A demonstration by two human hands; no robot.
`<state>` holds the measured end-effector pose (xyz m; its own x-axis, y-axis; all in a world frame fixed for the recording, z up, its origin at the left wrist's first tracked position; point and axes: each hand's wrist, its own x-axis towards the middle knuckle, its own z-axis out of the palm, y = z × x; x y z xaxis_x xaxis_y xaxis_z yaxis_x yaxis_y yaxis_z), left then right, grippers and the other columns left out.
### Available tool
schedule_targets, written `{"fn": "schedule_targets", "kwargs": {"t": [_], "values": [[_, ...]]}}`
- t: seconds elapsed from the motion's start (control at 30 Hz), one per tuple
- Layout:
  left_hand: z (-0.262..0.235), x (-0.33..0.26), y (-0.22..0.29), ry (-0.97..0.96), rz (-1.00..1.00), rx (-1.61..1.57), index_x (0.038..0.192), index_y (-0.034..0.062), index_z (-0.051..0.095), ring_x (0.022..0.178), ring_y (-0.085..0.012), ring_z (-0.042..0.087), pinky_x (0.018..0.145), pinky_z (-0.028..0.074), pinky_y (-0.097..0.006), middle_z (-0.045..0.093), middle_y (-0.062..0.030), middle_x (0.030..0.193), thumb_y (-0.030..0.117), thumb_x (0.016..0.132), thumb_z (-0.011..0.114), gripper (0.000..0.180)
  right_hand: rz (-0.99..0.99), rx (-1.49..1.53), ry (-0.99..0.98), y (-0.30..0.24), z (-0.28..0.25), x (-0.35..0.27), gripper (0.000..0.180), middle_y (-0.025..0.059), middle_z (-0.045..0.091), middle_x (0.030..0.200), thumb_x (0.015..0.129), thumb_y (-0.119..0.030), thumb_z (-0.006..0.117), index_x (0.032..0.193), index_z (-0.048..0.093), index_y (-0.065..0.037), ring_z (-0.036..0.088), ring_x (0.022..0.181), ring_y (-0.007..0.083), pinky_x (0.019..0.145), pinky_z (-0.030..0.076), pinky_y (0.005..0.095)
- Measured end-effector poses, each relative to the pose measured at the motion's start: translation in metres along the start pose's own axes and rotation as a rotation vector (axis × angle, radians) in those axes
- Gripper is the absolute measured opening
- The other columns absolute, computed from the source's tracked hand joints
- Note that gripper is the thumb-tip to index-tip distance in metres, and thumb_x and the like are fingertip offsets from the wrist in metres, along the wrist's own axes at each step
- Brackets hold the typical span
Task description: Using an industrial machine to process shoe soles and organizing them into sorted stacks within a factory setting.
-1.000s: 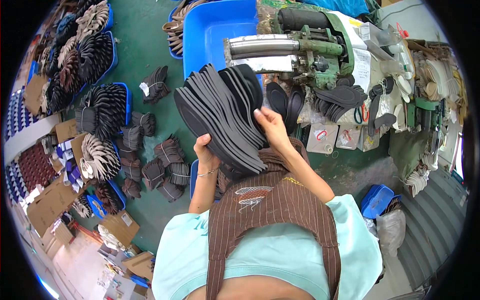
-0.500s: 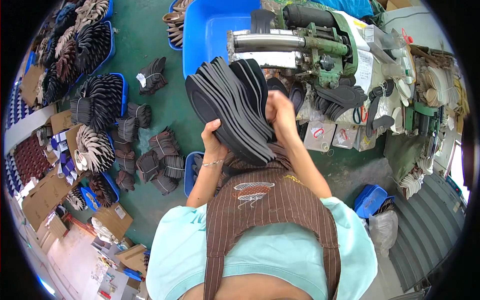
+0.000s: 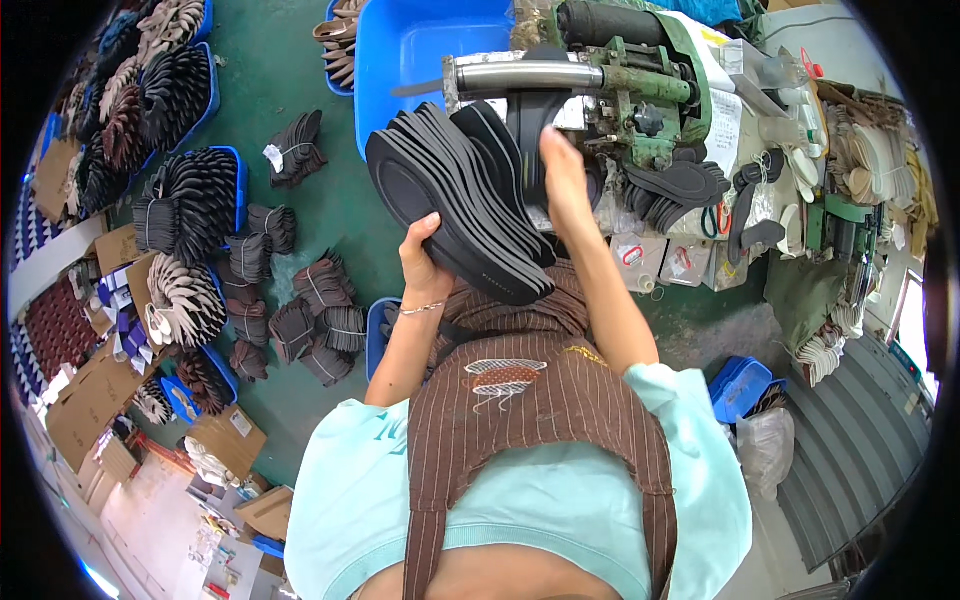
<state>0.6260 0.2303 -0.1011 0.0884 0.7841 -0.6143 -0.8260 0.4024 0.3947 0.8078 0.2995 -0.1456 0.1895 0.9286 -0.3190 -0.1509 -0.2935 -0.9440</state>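
Note:
My left hand [image 3: 425,262] grips a fanned stack of dark grey and black insoles [image 3: 425,200] from its near left side, thumb on the top insole. Just right of the stack, my right hand [image 3: 566,185] is closed at the edge of a single black insole [image 3: 532,135]; its fingertips are partly blurred. That insole stands lengthwise at the front of a green machine, its far end at the shiny metal roller [image 3: 530,77]. Left of the roller, a thin dark blurred strip [image 3: 418,89] sticks out over a large blue bin [image 3: 400,40].
More black insoles [image 3: 680,190] lie on the bench right of the machine [image 3: 645,110], near scissors and clear boxes [image 3: 635,255]. Tied insole bundles [image 3: 295,325] sit on the green floor at left, beside filled blue crates [image 3: 240,190]. A blue bin [image 3: 740,385] stands at right.
My right hand has moved from the stack's right edge slightly up, with one black insole now at the roller. The dark strip left of the roller is new. My left hand still holds the stack.

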Motion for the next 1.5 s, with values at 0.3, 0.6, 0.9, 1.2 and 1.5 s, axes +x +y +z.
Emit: {"fn": "schedule_targets", "kwargs": {"t": [0.3, 0.6, 0.9, 1.2, 1.5], "values": [[0.002, -0.004, 0.001, 0.006, 0.006, 0.016, 0.113, -0.0083, 0.051, 0.092, -0.0278, 0.061, 0.085, 0.050, -0.038, 0.061, -0.0169, 0.106, 0.014, 0.070, 0.060, 0.049, 0.106, 0.052, -0.012, -0.005, -0.005, -0.007, 0.031, 0.0023, 0.059, 0.091, 0.097, -0.025, 0.041, 0.093, 0.056, 0.002, 0.050, 0.079, 0.0086, 0.076, 0.041, 0.0229], [-0.003, -0.002, -0.003, -0.018, -0.054, -0.021, 0.114, -0.0066, 0.052, 0.097, -0.0265, 0.060, 0.090, 0.046, -0.036, 0.060, -0.0150, 0.108, 0.011, 0.070, 0.060, 0.048, 0.144, 0.096, 0.117, -0.015, 0.002, -0.013, 0.024, 0.0007, 0.060, 0.087, 0.093, -0.014, 0.049, 0.108, 0.056, 0.003, 0.053, 0.071, 0.0061, 0.066, 0.044, 0.0195], [0.030, 0.000, -0.047, -0.336, 0.234, 0.760, 0.141, -0.0023, 0.016, 0.126, -0.0291, 0.035, 0.104, 0.029, -0.037, 0.033, -0.0205, 0.135, 0.029, 0.059, 0.085, 0.112, 0.066, -0.316, 0.097, 0.005, -0.048, -0.089, 0.041, 0.0148, 0.048, 0.127, 0.093, -0.013, 0.041, 0.130, 0.039, 0.004, 0.045, 0.118, 0.0221, 0.102, 0.032, 0.0323], [0.045, -0.004, -0.053, -0.271, 0.307, 0.536, 0.137, -0.0016, 0.024, 0.120, -0.0204, 0.043, 0.103, 0.032, -0.034, 0.043, -0.0141, 0.129, 0.024, 0.054, 0.088, 0.108, 0.153, -0.142, -0.067, -0.058, -0.059, -0.083, 0.038, 0.0097, 0.054, 0.121, 0.090, -0.012, 0.050, 0.125, 0.045, 0.002, 0.053, 0.109, 0.0187, 0.095, 0.041, 0.0314], [0.031, -0.005, -0.057, -0.274, 0.382, 0.285, 0.129, 0.0009, 0.032, 0.113, -0.0208, 0.047, 0.098, 0.036, -0.033, 0.048, -0.0141, 0.121, 0.017, 0.051, 0.087, 0.096, 0.169, 0.022, -0.045, -0.040, -0.045, -0.085, 0.029, 0.0116, 0.057, 0.116, 0.093, -0.008, 0.045, 0.121, 0.046, 0.001, 0.059, 0.102, 0.0203, 0.091, 0.047, 0.0328]]}}
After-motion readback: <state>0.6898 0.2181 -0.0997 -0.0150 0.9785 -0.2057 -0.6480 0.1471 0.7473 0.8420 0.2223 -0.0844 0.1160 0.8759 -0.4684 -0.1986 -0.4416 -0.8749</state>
